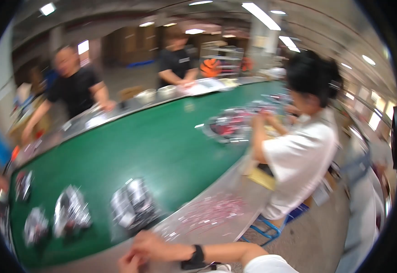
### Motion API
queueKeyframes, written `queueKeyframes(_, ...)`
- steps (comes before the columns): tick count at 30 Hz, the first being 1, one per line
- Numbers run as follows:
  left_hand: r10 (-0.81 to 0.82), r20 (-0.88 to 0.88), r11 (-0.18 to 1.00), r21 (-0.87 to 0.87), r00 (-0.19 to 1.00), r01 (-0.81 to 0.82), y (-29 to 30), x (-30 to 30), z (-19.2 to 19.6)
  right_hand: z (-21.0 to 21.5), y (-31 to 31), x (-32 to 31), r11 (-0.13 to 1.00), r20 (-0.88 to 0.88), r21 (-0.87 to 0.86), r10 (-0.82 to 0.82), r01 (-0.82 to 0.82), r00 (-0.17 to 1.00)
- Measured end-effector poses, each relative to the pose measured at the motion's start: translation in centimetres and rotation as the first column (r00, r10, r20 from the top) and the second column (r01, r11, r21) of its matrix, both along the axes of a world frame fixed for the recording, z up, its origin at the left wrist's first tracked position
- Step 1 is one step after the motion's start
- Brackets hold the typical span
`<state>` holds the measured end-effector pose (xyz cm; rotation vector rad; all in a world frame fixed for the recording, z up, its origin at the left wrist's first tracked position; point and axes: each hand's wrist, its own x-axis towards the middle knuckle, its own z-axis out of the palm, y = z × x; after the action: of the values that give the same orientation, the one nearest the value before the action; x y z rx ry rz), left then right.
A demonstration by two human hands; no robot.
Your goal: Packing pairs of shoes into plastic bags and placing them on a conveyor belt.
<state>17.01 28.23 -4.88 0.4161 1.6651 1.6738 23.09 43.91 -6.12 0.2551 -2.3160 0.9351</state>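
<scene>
My right hand (155,248) reaches in from the lower right, a black band (194,257) round its wrist. Its fingers are curled together; what they hold, if anything, is too blurred to make out. Close against it, my left hand (132,263) shows only in part at the lower edge, its fingers smeared. Just beyond my hands, a clear plastic bag with dark contents (134,204) lies on the green belt (130,150). Many thin red and clear pieces (214,211) are scattered on the pale ledge to the right of my hands.
More filled bags (72,211) lie on the belt at the left. A person in white (300,154) sits on the right beside a pile of bagged items (234,123). Two people in black (75,88) work across the belt. A blue stool (264,230) stands at the right.
</scene>
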Motion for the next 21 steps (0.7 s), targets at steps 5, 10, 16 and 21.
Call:
queueKeyframes(5, 0.049, -0.205, 0.999, 0.013, 0.978, -0.047, -2.4, 1.3, 1.9, 3.0, -2.0, 0.1, 0.997, -0.147, 0.072, -0.013, 0.024, 0.989)
queueKeyframes(10, -0.208, -0.617, 0.966, -0.252, 0.759, 0.060, -1.4, 1.5, 4.9, 3.2, -2.2, 1.9, 0.993, -0.116, 0.050, -0.096, 0.102, 0.989)
queueKeyframes(16, -0.350, -0.689, 0.935, -0.298, 0.635, 0.192, -0.4, -0.8, 2.6, 12.2, -0.9, 5.3, 0.942, -0.335, -0.245, 0.142, -0.232, 0.931)
queueKeyframes(21, -0.348, -0.672, 0.937, -0.279, 0.654, 0.211, -0.3, -1.9, 2.0, 20.6, 1.6, 15.4, 0.400, -0.311, -0.708, 0.562, -0.581, 0.766)
